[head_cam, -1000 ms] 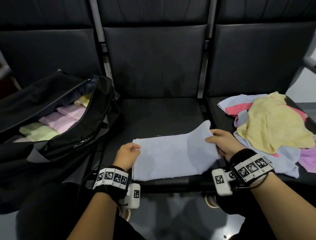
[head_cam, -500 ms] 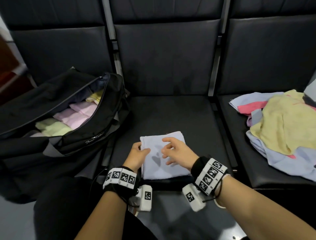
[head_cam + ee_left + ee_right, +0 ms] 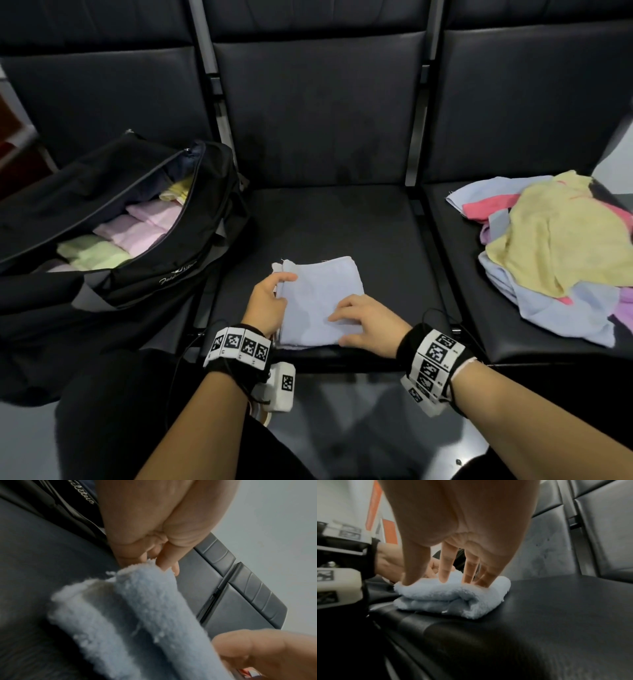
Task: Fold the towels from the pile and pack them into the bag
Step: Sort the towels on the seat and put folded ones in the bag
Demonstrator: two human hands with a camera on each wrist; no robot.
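Folded light-blue towel (image 3: pixel 320 301) lies flat on the front part of the middle seat (image 3: pixel 342 222), in several layers, loose edges toward the bag side; right hand (image 3: pixel 371 323) rests on top of it, fingers (image 3: pixel 444 568) straight and spread, tips pressing into the pile, nothing enclosed. Left hand (image 3: pixel 267 305) is at the towel's left edge; the wrist view shows fingers and thumb pinching an upper layer at that edge, which stands slightly raised off the layer beneath. Black bag (image 3: pixel 137 240) sits on the left seat, zip open, with folded green, pink and yellow towels packed inside. Pile of unfolded towels (image 3: pixel 555 253) occupies the right seat, a yellow one uppermost over blue, pink and lilac pieces, well apart from both hands.
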